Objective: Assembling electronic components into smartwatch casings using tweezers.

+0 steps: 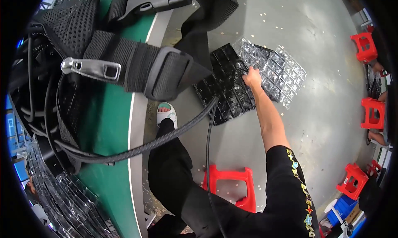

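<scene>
I see my right hand stretched far down to the grey floor, resting on the seam where a black tray meets a clear tray. The fingers lie spread and fairly flat on the trays; whether they actually pinch an edge I cannot tell. My left hand is out of sight.

Both trays are thin moulded sheets with a grid of small pockets. The black one lies flat on the floor, just ahead of my foot in a white sandal; the clear one overlaps its right side and lies skewed. Their pockets look empty, though glare on the plastic makes that hard to confirm.

A red stool stands beneath me, more red stools along the right. A black harness with straps and a cable hangs close before the camera, over a green floor strip. At lower left a stack of clear trays leans.
</scene>
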`<state>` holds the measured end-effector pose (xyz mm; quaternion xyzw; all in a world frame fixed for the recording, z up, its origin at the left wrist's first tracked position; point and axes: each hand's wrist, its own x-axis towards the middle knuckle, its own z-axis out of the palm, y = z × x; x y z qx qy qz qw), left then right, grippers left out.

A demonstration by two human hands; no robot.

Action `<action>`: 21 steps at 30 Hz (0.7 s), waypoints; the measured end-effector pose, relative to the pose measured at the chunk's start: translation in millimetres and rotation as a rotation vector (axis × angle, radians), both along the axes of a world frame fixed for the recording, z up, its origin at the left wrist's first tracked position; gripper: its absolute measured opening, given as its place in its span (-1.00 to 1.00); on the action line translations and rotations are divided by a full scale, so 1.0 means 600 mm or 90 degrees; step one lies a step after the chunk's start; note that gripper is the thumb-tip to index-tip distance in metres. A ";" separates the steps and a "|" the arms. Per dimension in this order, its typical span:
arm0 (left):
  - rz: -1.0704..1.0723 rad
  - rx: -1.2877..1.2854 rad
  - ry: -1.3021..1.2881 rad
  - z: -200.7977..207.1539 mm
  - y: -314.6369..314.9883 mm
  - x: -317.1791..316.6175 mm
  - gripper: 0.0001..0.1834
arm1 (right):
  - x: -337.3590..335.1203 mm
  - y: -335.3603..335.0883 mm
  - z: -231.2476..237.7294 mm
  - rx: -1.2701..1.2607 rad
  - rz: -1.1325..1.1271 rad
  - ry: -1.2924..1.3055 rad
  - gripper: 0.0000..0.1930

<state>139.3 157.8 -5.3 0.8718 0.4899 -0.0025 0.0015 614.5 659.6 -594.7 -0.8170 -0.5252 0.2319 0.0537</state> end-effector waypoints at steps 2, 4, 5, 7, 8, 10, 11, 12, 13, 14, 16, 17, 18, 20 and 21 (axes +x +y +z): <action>-0.003 0.039 0.019 -0.007 0.002 -0.006 -0.71 | -0.023 -0.033 -0.024 -0.012 -0.032 -0.016 -0.43; -0.010 0.080 0.035 -0.019 0.002 -0.021 -0.70 | -0.049 -0.061 -0.039 -0.046 -0.039 -0.009 -0.42; -0.014 0.099 0.032 -0.029 -0.002 -0.029 -0.70 | -0.044 -0.071 -0.047 -0.040 -0.028 -0.017 -0.41; -0.022 0.132 0.028 -0.043 -0.012 -0.041 -0.69 | -0.049 -0.087 -0.053 -0.027 -0.009 -0.033 -0.39; -0.025 0.147 0.025 -0.051 -0.018 -0.047 -0.69 | -0.047 -0.081 -0.057 -0.024 -0.010 -0.033 -0.39; -0.031 0.164 0.020 -0.051 -0.034 -0.057 -0.68 | -0.049 -0.091 -0.059 -0.084 0.022 -0.009 -0.38; -0.034 0.172 0.017 -0.052 -0.043 -0.062 -0.68 | -0.058 -0.092 -0.063 -0.090 0.003 -0.015 -0.40; -0.038 0.185 0.013 -0.058 -0.048 -0.068 -0.67 | -0.063 -0.096 -0.068 -0.090 0.000 -0.015 -0.40; -0.042 0.197 0.010 -0.064 -0.053 -0.074 -0.67 | -0.069 -0.107 -0.073 -0.096 0.014 -0.010 -0.41; -0.046 0.210 0.006 -0.069 -0.060 -0.079 -0.66 | -0.072 -0.115 -0.077 -0.103 0.028 -0.006 -0.42; -0.050 0.228 0.007 -0.068 -0.082 -0.086 -0.66 | -0.083 -0.128 -0.079 -0.097 0.031 0.014 -0.44; -0.052 0.238 0.007 -0.067 -0.094 -0.088 -0.65 | -0.090 -0.130 -0.080 -0.105 0.010 0.029 -0.41; -0.054 0.250 0.001 -0.070 -0.103 -0.089 -0.65 | -0.086 -0.130 -0.081 -0.111 -0.012 0.038 -0.37; -0.060 0.276 -0.014 -0.080 -0.119 -0.090 -0.64 | -0.084 -0.148 -0.081 -0.094 -0.030 0.047 -0.37; -0.066 0.286 -0.018 -0.082 -0.123 -0.093 -0.64 | -0.085 -0.161 -0.077 -0.096 -0.039 0.036 -0.40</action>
